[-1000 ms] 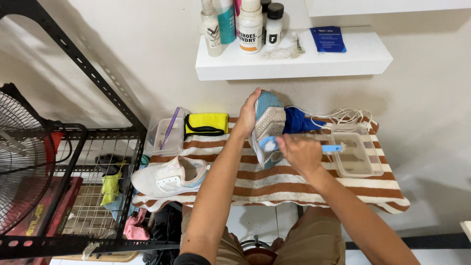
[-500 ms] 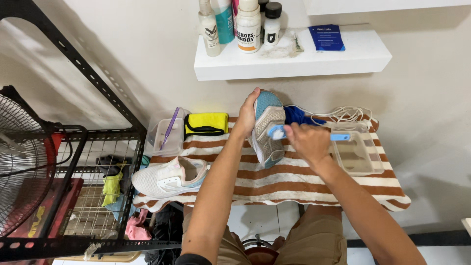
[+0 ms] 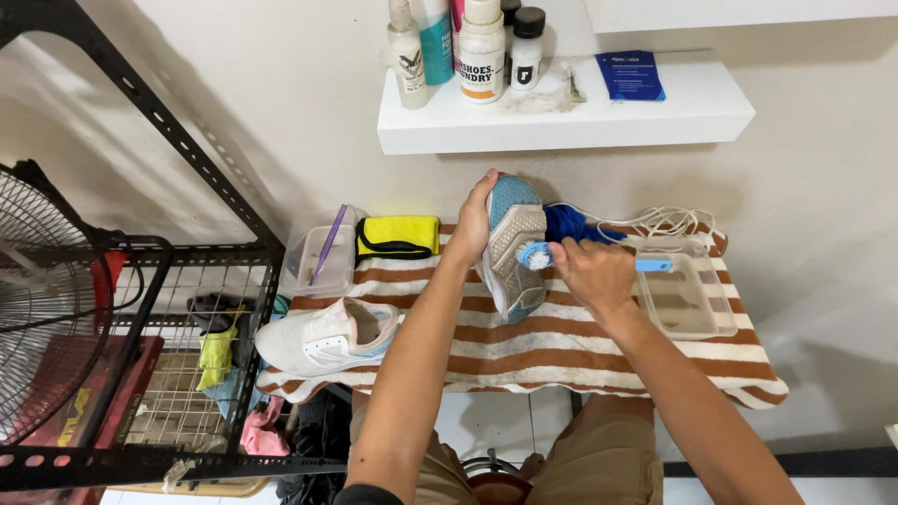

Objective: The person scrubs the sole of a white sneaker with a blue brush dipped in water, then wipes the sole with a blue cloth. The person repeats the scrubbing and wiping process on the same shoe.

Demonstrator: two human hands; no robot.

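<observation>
My left hand (image 3: 473, 221) grips a sneaker (image 3: 513, 245) upright, its grey and light-blue sole turned toward me, above a brown-and-white striped towel (image 3: 524, 346). My right hand (image 3: 592, 274) holds a blue-handled brush (image 3: 645, 265), its white bristle head pressed on the middle of the sole. The matching white sneaker (image 3: 327, 335) lies on its side at the towel's left end.
A clear plastic tub (image 3: 687, 297) sits right of my right hand, with white laces (image 3: 659, 223) and a blue cloth (image 3: 569, 223) behind. A yellow cloth (image 3: 398, 236) and a small tub with a purple brush (image 3: 323, 252) lie at left. Bottles (image 3: 465, 45) stand on a white shelf (image 3: 580, 117). A black wire rack (image 3: 140, 309) and fan (image 3: 37, 299) stand left.
My right hand has slid the brush from lower on the sole up toward its middle. The sneaker stays upright in my left hand.
</observation>
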